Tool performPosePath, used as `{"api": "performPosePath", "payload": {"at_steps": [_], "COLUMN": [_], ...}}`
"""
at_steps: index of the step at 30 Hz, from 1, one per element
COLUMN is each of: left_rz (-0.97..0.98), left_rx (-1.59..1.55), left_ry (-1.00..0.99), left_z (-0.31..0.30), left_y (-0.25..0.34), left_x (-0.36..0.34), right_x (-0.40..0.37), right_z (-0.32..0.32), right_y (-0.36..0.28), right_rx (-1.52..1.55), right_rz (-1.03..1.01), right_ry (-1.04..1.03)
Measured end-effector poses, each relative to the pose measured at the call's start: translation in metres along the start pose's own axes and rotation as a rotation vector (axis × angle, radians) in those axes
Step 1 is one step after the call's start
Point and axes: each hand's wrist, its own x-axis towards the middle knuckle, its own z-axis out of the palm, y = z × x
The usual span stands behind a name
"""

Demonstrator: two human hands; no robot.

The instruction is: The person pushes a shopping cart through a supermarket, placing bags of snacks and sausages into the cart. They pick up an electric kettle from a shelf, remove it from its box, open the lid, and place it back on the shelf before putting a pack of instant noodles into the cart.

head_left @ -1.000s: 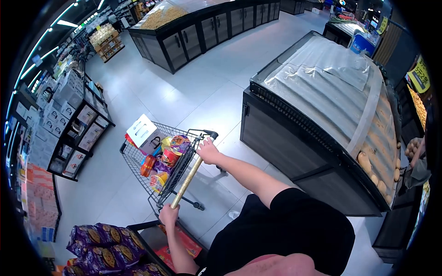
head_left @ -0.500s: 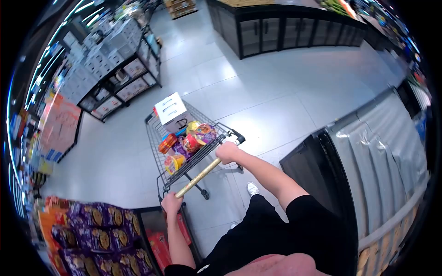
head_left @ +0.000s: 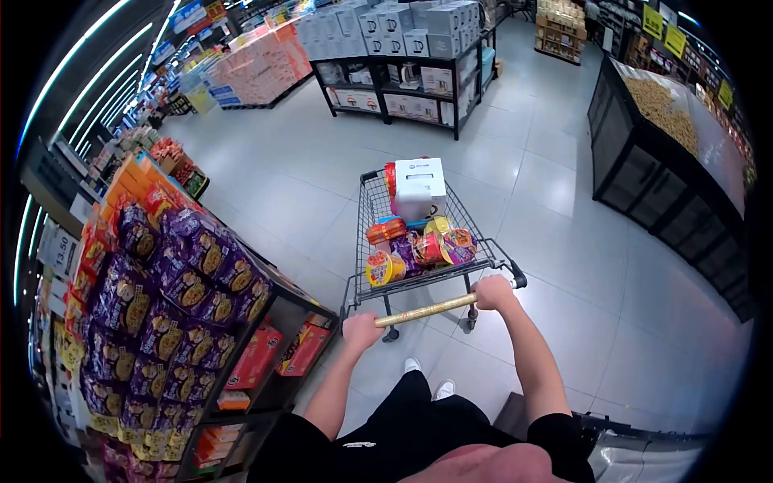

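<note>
My left hand (head_left: 361,331) is wrapped round the left end of the gold-coloured handle (head_left: 427,311) of a shopping cart. Near the other end of that handle, my right hand (head_left: 493,293) is closed on it too. The wire shopping cart (head_left: 372,211) stands in front of me. Inside it, toward the far end, sits a white box (head_left: 421,183). Closer to me lie a yellow instant noodle tub (head_left: 385,268), a red noodle tub (head_left: 427,249), a purple one (head_left: 459,244), and an orange-red packet (head_left: 386,231).
A shelf display of purple noodle packs (head_left: 153,322) rises close on my left. Ahead stands a black rack (head_left: 392,90) stacked with boxed kettles. A dark cabinet counter (head_left: 656,189) heaped with peanuts is on the right. Tiled floor (head_left: 555,266) lies between.
My view and the cart have swung left. The noodle display now fills more of the left side, and the grey-covered stand has slid toward the bottom right. Both hands stay on the handle.
</note>
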Motion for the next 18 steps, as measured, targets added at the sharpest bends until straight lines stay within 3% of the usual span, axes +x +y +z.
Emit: {"api": "performPosePath", "payload": {"at_steps": [8, 18], "left_rz": [-0.109, -0.154], "left_rx": [-0.121, -0.328], "left_ry": [-0.012, 0.129], "left_z": [0.001, -0.008], "left_y": [0.023, 0.042], "left_x": [0.044, 0.149], "right_x": [0.090, 0.258], "right_z": [-0.037, -0.097], "right_y": [0.048, 0.106], "right_rx": [-0.125, -0.279], "right_rz": [-0.080, -0.280], "right_ry": [0.021, 0.109]}}
